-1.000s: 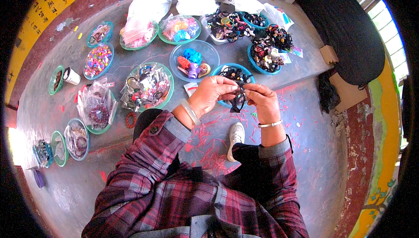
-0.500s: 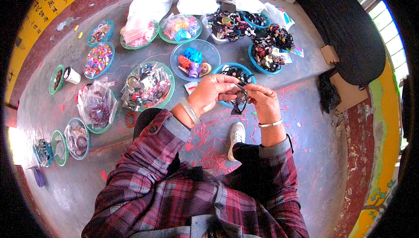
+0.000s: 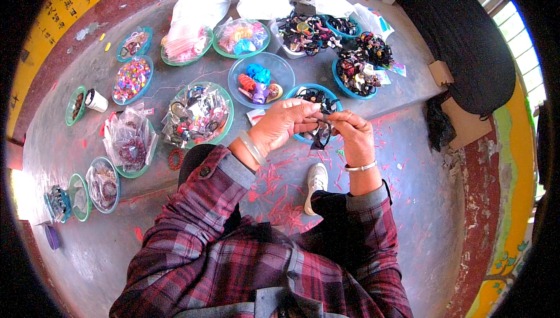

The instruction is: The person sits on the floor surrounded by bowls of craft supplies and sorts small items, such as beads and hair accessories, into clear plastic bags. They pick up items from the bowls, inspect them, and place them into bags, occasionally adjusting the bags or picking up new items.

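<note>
Both of my hands meet in front of me over a blue bowl of black hair ties (image 3: 315, 94). A black hair tie (image 3: 320, 138) dangles in a loop below my fingertips. My left hand (image 3: 283, 124) pinches its upper part between thumb and fingers. From the other side, my right hand (image 3: 354, 137) grips it with thumb and forefinger, the other fingers curled. The exact spot where the fingertips meet is too small to make out. Just beyond, a clear blue bowl (image 3: 236, 81) contains blue, red and purple hair pieces.
Around my hands stand a green bowl of packaged hair ties (image 3: 228, 121), a blue bowl of dark hair ties (image 3: 340, 84) and a white tub (image 3: 291, 53). White bags (image 3: 201, 6) lie at the back. Red scraps (image 3: 280, 192) litter the floor near my shoe (image 3: 317, 185).
My left fingertips have shifted slightly on the hair tie, and its hanging loop has risen a little. Both hands stay in nearly the same place.
</note>
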`<state>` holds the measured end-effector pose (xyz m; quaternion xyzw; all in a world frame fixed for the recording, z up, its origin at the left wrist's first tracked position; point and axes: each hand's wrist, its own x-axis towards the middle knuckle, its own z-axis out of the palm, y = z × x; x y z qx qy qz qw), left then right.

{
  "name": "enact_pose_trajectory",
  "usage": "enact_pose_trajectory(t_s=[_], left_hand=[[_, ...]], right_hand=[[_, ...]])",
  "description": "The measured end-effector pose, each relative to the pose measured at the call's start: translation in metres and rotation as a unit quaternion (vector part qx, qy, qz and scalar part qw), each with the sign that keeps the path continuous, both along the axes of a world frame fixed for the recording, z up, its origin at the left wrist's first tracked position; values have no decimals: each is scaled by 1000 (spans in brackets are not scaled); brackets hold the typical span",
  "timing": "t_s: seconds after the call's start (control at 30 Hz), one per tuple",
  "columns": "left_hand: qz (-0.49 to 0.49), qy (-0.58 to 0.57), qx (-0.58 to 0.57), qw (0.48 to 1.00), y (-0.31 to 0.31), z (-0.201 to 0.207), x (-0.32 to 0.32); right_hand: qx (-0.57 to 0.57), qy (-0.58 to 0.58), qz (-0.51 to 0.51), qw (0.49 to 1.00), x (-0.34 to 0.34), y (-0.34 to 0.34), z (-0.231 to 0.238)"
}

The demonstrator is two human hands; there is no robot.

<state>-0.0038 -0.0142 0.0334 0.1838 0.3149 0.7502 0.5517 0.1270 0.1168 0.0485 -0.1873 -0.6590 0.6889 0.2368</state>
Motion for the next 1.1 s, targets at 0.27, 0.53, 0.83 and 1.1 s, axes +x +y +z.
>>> enact_pose_trajectory(t_s=[0.27,0.53,0.83,1.1], left_hand=[[9,36,-47,998,6,-12,1],[60,37,-54,996,7,-13,2],[106,263,-72,956,12,-16,7],[91,262,-70,958,9,-17,11]], right_hand=[[48,3,8,999,1,1,-2],[-10,3,-14,1000,0,2,4],[-100,-37,21,994,-6,1,-7],[-58,-51,-13,997,-12,-3,-14]])
